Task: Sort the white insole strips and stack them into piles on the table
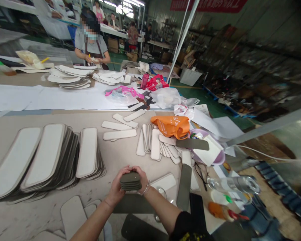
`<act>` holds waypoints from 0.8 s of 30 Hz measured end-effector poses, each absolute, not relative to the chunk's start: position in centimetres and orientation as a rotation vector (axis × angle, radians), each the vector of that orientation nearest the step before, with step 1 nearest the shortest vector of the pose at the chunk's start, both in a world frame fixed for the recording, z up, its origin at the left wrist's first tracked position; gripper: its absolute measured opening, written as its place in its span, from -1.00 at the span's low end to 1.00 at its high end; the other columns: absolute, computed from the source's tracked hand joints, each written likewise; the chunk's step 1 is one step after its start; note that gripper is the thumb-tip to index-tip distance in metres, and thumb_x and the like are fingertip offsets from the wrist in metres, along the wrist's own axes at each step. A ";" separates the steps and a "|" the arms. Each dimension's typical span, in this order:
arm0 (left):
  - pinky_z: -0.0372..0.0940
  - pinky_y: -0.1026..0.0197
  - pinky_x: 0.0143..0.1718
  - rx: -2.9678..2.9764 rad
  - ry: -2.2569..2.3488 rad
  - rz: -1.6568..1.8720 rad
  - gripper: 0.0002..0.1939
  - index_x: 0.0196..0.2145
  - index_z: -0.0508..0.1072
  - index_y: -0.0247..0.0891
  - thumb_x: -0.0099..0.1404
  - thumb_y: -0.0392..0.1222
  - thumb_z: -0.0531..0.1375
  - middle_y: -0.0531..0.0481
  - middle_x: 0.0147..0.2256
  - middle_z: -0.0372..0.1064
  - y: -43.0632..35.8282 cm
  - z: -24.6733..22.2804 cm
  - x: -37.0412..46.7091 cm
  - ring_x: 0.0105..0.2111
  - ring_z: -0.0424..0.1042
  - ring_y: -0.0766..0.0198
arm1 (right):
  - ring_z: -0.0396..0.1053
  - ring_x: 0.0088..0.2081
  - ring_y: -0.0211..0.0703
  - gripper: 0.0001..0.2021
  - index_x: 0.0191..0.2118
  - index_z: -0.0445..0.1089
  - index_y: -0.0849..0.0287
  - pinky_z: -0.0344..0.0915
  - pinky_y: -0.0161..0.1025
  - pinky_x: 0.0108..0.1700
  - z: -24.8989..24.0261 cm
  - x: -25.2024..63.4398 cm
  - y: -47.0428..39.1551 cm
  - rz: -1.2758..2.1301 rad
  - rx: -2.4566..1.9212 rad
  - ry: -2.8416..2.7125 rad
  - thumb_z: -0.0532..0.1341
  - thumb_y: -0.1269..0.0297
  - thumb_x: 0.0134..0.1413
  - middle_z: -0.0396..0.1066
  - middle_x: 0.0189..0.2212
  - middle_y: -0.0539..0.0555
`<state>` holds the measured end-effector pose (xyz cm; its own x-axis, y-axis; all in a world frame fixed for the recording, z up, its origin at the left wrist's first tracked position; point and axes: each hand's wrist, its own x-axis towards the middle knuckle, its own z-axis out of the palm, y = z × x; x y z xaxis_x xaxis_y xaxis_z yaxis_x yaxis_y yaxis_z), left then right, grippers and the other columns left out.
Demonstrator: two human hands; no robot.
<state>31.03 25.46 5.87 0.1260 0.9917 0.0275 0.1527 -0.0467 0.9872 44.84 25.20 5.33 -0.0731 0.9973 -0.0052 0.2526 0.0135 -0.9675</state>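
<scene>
Between my two hands is a small stack of dark olive-grey pads with rounded corners (130, 182), seen end-on. My left hand (117, 186) wraps its left side, and my right hand (142, 179), with a bracelet at the wrist, closes round its right side. Beneath the hands a dark olive pad (132, 203) lies flat on the table. Another dark pad (141, 229) is at the near edge. To the right of my right hand are a white rounded pad (164, 182) and a long dark strip-shaped pad (184, 187).
Stacks of white-topped pads (43, 155) stand at the left on the table (120, 154). Loose white strips (119, 134), an orange bag (172, 125) and a purple basin (219, 157) lie ahead. A clear bottle (230, 184) is at right. A person (91, 43) works across the table.
</scene>
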 end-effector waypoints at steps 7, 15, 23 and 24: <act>0.34 0.17 -0.29 1.067 1.519 1.002 -0.58 -0.25 0.36 -0.27 0.05 0.11 0.21 -0.04 -0.34 0.43 27.8 7.3 30.3 -0.33 0.40 0.17 | 0.20 0.08 -0.11 -0.54 0.05 0.25 0.13 0.11 -0.15 0.13 6.1 52.7 24.8 0.999 -1.415 -2.174 0.26 0.27 -0.01 0.30 0.03 0.12; 0.39 0.17 -0.38 0.432 1.493 0.852 -0.63 -0.13 0.31 -0.25 0.21 0.06 0.10 -0.08 -0.40 0.47 26.9 4.9 31.1 -0.40 0.48 0.19 | 0.28 -0.06 0.01 -0.47 -0.07 0.38 0.11 0.13 -0.08 0.04 4.6 61.6 22.3 0.882 -2.108 -2.462 0.41 0.35 -0.32 0.39 -0.13 0.12; 0.42 0.06 -0.33 0.299 1.441 0.811 -0.56 -0.15 0.32 -0.26 0.15 0.13 0.17 -0.17 -0.35 0.49 25.2 1.8 32.1 -0.34 0.50 0.09 | 0.34 -0.22 -0.13 -0.84 -0.32 0.43 0.18 0.23 -0.24 -0.15 7.8 62.5 24.0 0.822 -2.222 -2.146 0.18 0.22 0.05 0.41 -0.29 0.09; 0.42 0.04 -0.32 0.286 1.443 0.813 -0.56 -0.16 0.33 -0.26 0.14 0.13 0.18 -0.18 -0.34 0.50 25.3 1.8 32.4 -0.34 0.50 0.08 | 0.34 -0.22 -0.14 -0.83 -0.33 0.42 0.18 0.23 -0.25 -0.15 8.3 62.3 24.2 0.853 -2.190 -2.012 0.17 0.20 0.06 0.41 -0.30 0.08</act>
